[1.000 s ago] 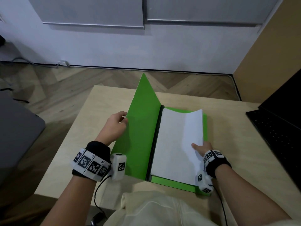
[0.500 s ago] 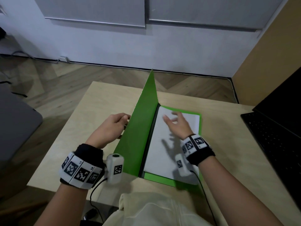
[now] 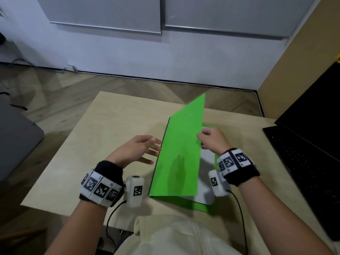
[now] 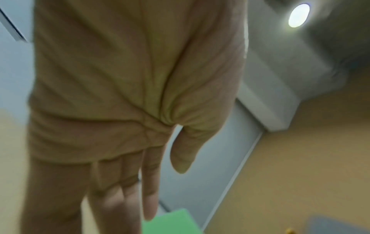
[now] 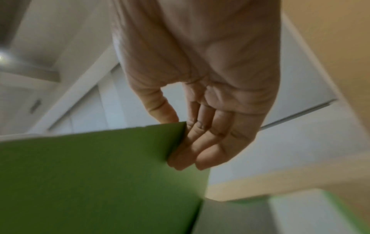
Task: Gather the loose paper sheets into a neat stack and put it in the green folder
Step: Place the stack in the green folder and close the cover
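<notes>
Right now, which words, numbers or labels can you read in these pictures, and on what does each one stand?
No word or number is readable.
Wristbands: square black-and-white code marks; the tiny letters beside them are too blurred.
Folder, paper, laptop: no readable text.

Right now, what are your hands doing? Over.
Left hand open, off folder. Right hand pinching green card folder's cover, half closed. White paper stack inside. Nothing blocking.

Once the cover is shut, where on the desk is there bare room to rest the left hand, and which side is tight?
Bare wood lies left of the green folder, out to the table edge, under the open left hand, plus a strip behind the folder. The right is tighter: the right hand pinching the cover, paper sheets, then the laptop.
</notes>
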